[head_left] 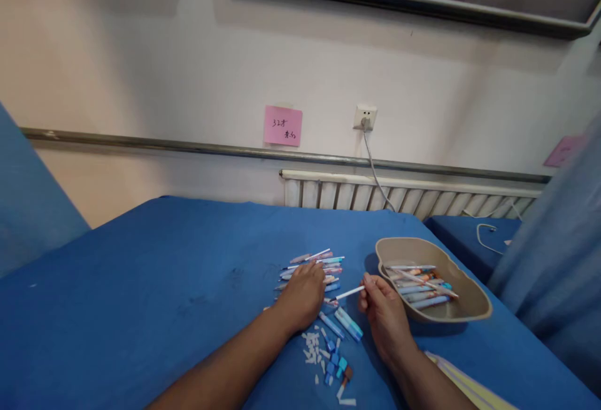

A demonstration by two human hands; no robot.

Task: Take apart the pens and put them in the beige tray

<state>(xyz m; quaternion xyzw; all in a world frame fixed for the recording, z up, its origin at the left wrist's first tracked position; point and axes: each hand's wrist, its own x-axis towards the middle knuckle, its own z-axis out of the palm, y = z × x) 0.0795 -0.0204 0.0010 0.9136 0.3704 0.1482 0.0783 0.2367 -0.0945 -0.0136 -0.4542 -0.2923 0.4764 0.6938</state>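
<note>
My left hand (pixel 303 297) rests knuckles-up on a pile of pens (pixel 323 267) lying on the blue cloth, its fingers curled into the pile; what they grip is hidden. My right hand (pixel 385 313) pinches a thin white pen refill (pixel 348 293) that points left toward the pile. Beside the right hand stands a beige tray (pixel 469 310) holding several assembled pens (pixel 420 285). In front of my hands lie blue pen barrels (pixel 345 323) and small white and blue caps and bits (pixel 326 357).
The table (pixel 141 297) is covered in blue cloth and stands against a wall with a radiator (pixel 404 196), a socket with a cable (pixel 365 117) and a pink note (pixel 282 125). Blue fabric hangs at the right (pixel 558 260). A yellowish sheet (pixel 469 385) lies near my right forearm.
</note>
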